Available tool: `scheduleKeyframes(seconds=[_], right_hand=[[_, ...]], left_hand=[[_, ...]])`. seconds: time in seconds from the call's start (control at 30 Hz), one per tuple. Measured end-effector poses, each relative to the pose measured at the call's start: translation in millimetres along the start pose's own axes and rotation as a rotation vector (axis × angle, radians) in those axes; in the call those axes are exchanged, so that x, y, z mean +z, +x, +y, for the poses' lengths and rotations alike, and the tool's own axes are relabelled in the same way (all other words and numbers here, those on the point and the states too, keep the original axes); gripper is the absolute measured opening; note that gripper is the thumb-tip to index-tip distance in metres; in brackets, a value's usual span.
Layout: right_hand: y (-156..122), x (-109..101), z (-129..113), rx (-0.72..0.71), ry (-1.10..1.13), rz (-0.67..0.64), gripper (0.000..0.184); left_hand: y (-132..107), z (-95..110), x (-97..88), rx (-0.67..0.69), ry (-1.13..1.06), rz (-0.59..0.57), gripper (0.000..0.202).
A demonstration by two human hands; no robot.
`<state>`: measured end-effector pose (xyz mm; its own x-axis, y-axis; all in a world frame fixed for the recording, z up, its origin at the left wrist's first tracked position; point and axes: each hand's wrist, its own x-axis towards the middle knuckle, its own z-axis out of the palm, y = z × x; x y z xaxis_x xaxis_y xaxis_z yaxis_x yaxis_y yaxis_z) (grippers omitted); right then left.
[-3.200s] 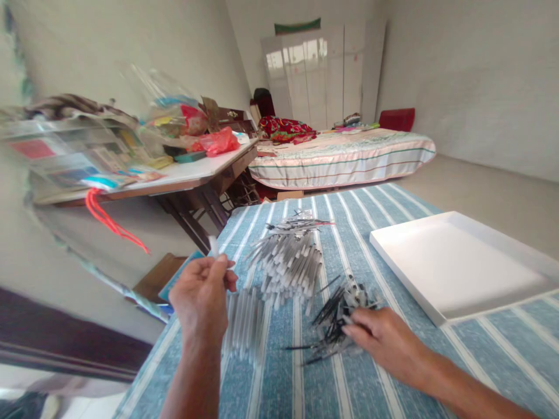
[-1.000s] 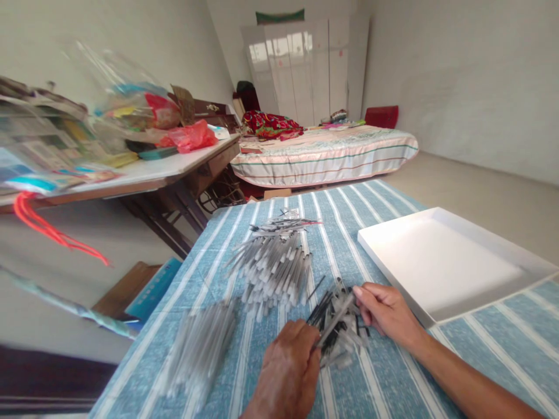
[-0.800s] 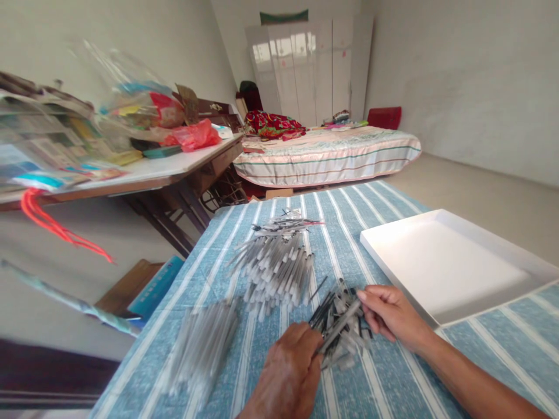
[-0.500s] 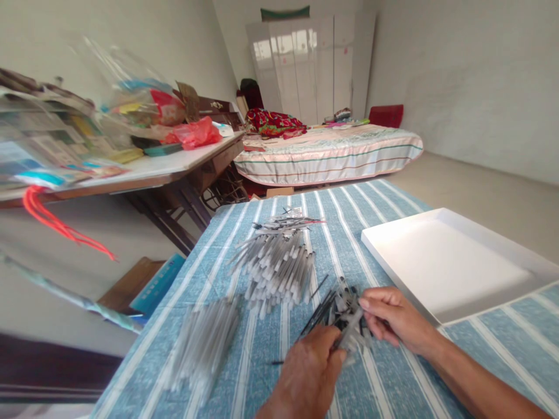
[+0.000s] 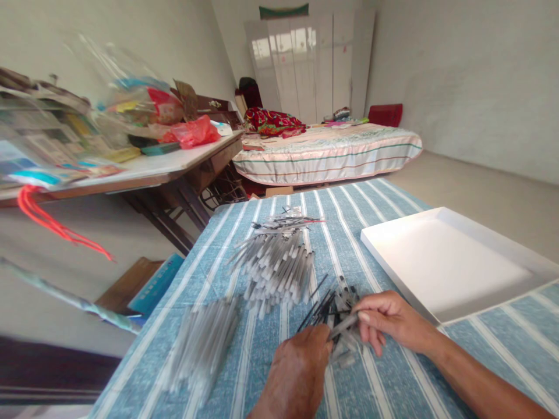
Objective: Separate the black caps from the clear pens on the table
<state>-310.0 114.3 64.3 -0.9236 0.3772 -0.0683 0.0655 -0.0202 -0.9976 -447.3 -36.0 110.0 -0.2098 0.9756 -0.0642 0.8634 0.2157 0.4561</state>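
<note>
My left hand (image 5: 297,372) and my right hand (image 5: 386,323) meet over a small heap of black refills and clear parts (image 5: 332,308) on the blue striped cloth. Both pinch one clear pen barrel (image 5: 344,325), which lies between them, the left at its near end and the right at its far end. A big pile of clear pen barrels (image 5: 277,265) lies just beyond. A second, blurred pile of barrels (image 5: 201,343) lies to the left of my left hand.
A white shallow tray (image 5: 445,262) sits on the table (image 5: 393,384) at the right. A cluttered desk (image 5: 144,169) with bags stands at the left, a bed (image 5: 327,154) behind, a white wardrobe at the far wall.
My left hand came from the left pile to the heap of refills and joined my right hand on one barrel. Both hands have since drawn slightly nearer to me.
</note>
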Motion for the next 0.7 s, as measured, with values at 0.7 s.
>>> scheduleKeyframes(seconds=[0.7], right_hand=[[0.7,6.5,0.8,0.034,0.01,0.027,0.03]], left_hand=[[-0.3,-9.2,3.7,-0.005,0.042,-0.036,0.019]])
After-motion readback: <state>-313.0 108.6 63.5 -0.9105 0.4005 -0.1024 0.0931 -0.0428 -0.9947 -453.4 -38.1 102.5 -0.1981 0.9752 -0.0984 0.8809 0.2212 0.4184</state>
